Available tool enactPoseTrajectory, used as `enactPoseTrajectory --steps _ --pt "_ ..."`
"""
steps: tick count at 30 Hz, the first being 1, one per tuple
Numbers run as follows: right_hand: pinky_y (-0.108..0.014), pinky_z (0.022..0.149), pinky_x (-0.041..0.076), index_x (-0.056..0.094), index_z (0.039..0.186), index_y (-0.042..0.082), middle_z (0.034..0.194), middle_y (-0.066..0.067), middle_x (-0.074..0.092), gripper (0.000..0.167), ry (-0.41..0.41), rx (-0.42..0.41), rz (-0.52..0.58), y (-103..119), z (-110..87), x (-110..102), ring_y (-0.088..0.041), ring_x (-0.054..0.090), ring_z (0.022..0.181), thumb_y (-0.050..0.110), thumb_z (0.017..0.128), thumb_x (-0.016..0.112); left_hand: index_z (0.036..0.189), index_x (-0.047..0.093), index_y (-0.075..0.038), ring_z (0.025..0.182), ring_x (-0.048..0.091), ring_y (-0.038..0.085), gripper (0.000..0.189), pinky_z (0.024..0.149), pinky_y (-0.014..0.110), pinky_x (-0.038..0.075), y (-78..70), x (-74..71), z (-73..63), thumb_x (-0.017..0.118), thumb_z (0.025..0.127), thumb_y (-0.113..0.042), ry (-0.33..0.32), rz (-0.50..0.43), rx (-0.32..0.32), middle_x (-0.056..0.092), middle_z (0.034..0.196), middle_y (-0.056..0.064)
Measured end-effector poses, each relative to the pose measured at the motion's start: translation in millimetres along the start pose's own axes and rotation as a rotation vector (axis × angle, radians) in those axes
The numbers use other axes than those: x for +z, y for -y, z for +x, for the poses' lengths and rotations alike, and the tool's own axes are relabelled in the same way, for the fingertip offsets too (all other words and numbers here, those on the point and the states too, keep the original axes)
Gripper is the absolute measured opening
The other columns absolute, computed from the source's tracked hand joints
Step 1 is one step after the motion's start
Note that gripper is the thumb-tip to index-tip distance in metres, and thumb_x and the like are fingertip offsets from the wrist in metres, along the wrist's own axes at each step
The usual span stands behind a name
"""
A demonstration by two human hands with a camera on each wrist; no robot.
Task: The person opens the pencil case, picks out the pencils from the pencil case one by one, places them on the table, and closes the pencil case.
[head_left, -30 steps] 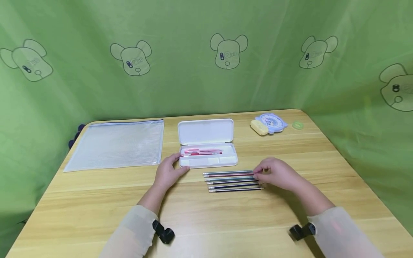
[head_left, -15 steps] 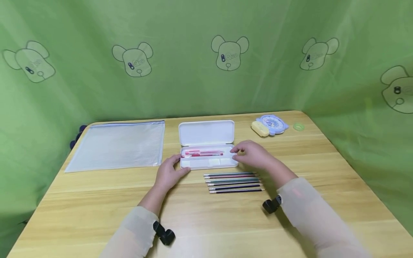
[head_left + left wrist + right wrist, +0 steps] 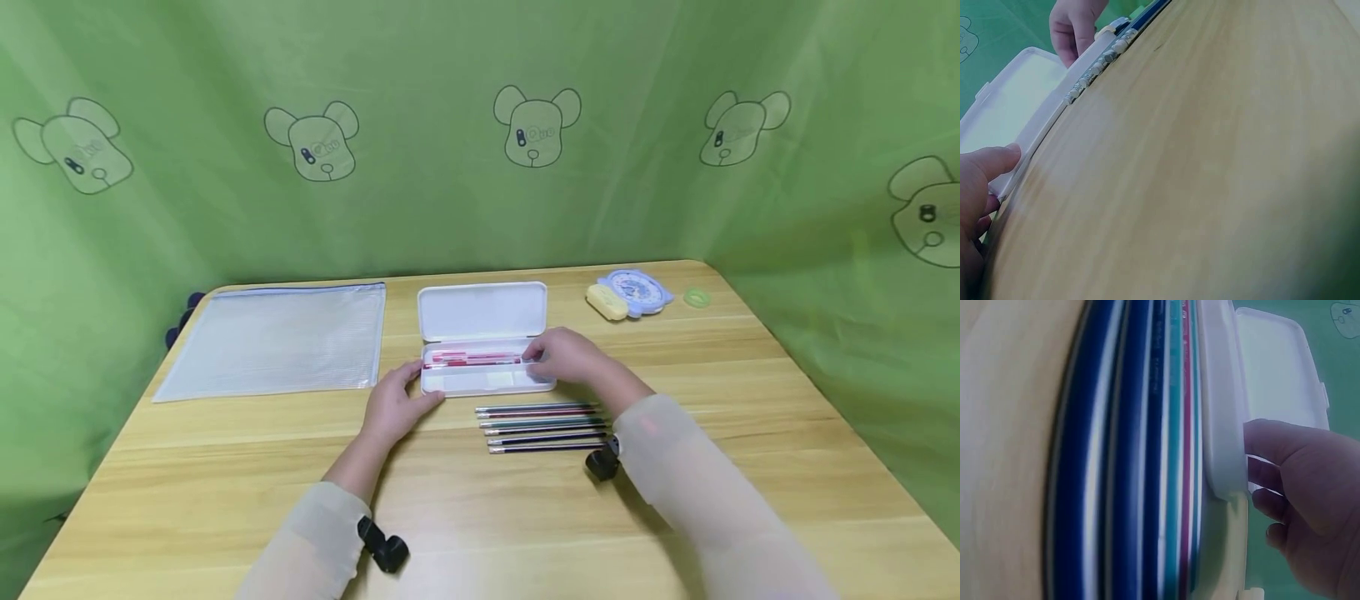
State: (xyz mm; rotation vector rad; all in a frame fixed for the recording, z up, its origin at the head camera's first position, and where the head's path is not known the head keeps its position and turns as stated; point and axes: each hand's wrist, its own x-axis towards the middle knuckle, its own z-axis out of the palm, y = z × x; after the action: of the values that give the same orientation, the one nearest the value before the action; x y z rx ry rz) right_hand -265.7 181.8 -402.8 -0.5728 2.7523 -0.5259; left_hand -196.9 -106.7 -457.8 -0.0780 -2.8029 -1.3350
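Observation:
A white pencil case [image 3: 482, 312] lies with its lid folded back. Red and pink pens [image 3: 472, 361] lie in its rear compartment. My left hand [image 3: 390, 406] holds the case's left end, with the thumb [image 3: 1000, 159] on the near rim and the fingers around the end. My right hand [image 3: 568, 358] reaches over the right end, fingertips inside near the pens' right ends. In the right wrist view the case's wall hides those fingertips, so their contact with the pens cannot be told. A row of several pencils [image 3: 543, 436] lies in front of the case, below the right hand.
A clear zip pouch [image 3: 273, 342] lies flat at the left. At the back right are a pale yellow block [image 3: 607, 302], a round blue item [image 3: 637, 290] and a green ring [image 3: 697, 297]. A green curtain [image 3: 420, 208] stands behind the table [image 3: 465, 525].
From the pencils' right ends, my right hand has moved back and left into the case, up to the pens. The left hand stays at the case's left end.

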Motion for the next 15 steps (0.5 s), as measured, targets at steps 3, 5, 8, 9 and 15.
enactPoseTrajectory --steps 3,5,8,9,15 --pt "-0.041 0.090 0.052 0.075 0.105 0.013 0.098 -0.004 0.072 0.020 0.016 0.000 -0.019 0.7 3.3 2.0 -0.020 0.062 0.091 0.020 0.087 0.069 0.139 0.054 -0.007 0.135 0.048 0.035 0.068 0.116 0.049 0.036 -0.3 0.0 -0.2 0.078 0.081 -0.035 0.004 -0.002 -0.009 0.057 0.141 0.013" --pt "-0.037 0.085 0.051 0.075 0.102 0.014 0.093 -0.002 0.070 0.017 0.020 0.008 -0.025 0.8 5.0 2.8 -0.017 0.060 0.086 0.019 0.087 0.068 0.139 0.054 -0.007 0.135 0.048 0.035 0.068 0.116 0.049 0.036 -0.1 -0.1 -0.2 0.078 0.081 -0.035 0.004 0.002 -0.010 0.057 0.141 0.013" --pt "-0.034 0.080 0.049 0.075 0.100 0.015 0.089 -0.001 0.068 0.014 0.019 0.013 -0.025 0.7 7.0 3.2 -0.016 0.058 0.083 0.019 0.088 0.068 0.139 0.054 -0.008 0.135 0.048 0.034 0.068 0.116 0.048 0.036 0.2 -0.4 -0.1 0.077 0.081 -0.036 0.002 0.001 -0.014 0.057 0.141 0.012" --pt "-0.033 0.079 0.049 0.075 0.099 0.015 0.088 -0.001 0.068 0.013 0.020 0.015 -0.023 0.9 7.4 3.1 -0.016 0.057 0.082 0.019 0.088 0.068 0.139 0.054 -0.007 0.135 0.048 0.034 0.069 0.116 0.049 0.036 0.5 -0.4 0.0 0.077 0.081 -0.036 0.001 0.003 -0.013 0.057 0.141 0.012" --pt "-0.035 0.080 0.050 0.071 0.091 0.013 0.087 -0.002 0.067 0.007 0.021 0.004 -0.009 0.2 9.2 4.0 -0.017 0.058 0.082 0.019 0.088 0.069 0.140 0.053 -0.007 0.136 0.047 0.035 0.069 0.117 0.049 0.035 1.5 0.2 0.1 0.077 0.082 -0.036 0.002 0.003 -0.017 0.056 0.142 0.012"
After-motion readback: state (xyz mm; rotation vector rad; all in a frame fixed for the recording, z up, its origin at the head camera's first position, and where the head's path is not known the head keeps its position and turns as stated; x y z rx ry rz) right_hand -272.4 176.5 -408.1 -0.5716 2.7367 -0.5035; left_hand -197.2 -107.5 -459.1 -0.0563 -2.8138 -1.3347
